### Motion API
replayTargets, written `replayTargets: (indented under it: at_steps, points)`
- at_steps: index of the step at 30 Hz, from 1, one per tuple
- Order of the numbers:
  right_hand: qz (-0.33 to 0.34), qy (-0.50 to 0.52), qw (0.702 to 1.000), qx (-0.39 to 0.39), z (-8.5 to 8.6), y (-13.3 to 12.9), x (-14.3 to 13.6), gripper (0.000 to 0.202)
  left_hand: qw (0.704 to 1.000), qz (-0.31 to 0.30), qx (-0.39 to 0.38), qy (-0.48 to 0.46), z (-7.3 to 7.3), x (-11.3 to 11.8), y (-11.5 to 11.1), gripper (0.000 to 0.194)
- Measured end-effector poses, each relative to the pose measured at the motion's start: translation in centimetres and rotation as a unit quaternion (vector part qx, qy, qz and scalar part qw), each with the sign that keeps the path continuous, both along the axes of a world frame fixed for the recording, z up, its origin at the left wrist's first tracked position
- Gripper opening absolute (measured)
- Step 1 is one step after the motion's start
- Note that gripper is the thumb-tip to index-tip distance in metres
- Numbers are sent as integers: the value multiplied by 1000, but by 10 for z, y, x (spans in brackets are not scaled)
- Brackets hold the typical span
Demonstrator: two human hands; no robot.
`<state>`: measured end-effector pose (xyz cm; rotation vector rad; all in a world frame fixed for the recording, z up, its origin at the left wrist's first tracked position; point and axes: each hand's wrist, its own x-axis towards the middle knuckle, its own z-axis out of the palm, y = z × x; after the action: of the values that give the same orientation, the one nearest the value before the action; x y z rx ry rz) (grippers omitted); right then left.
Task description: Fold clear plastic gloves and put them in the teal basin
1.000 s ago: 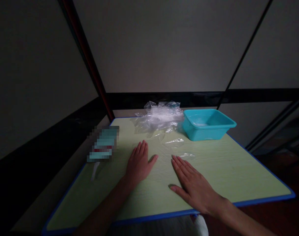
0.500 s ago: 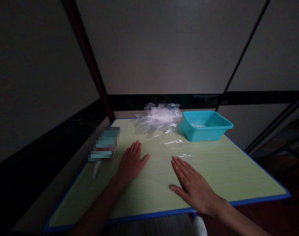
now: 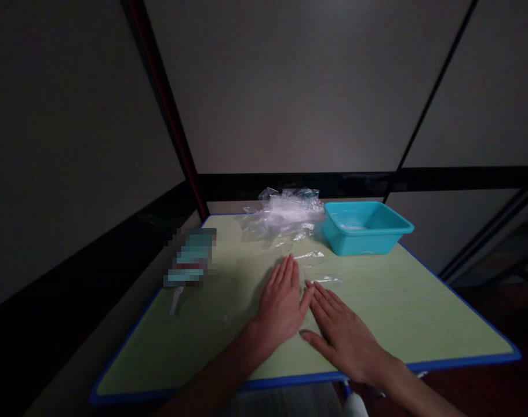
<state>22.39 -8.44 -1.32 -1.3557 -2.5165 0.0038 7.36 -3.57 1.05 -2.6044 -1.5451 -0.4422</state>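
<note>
My left hand (image 3: 283,298) is laid out with straight fingers over the middle of the table, its thumb close to my right hand. Palm down, my right hand (image 3: 344,330) rests on the right side of a clear plastic bag (image 3: 309,255), fingers stretched and thumb apart. The bag lies flat on the tabletop and shows mostly by its shiny creases beyond my fingertips; its near edges are hard to make out. Neither hand grips anything.
A crumpled heap of clear plastic bags (image 3: 285,214) lies at the back of the light green table (image 3: 420,301). Right of it stands a turquoise plastic basin (image 3: 361,240) with something pale inside. A blurred-out item (image 3: 189,258) lies at the left edge. Wall panels rise behind.
My left hand has slid right across the table, up beside my right hand. My right hand has stayed in nearly the same place. The view has shifted slightly.
</note>
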Motion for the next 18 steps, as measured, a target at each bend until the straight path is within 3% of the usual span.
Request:
replayTargets:
  at_steps: [2, 5, 18]
  points:
    - [5, 2, 1000, 0, 1, 0, 0, 63, 999, -26, -27, 1, -7, 11, -6, 57]
    - [7, 3, 1000, 0, 1, 0, 0, 62, 999, -26, -38, 2, -18, 8, -8, 55]
    - [-9, -20, 1000, -2, 3, -2, 0, 64, 999, 14, 11, 44, -27, -58, 9, 51]
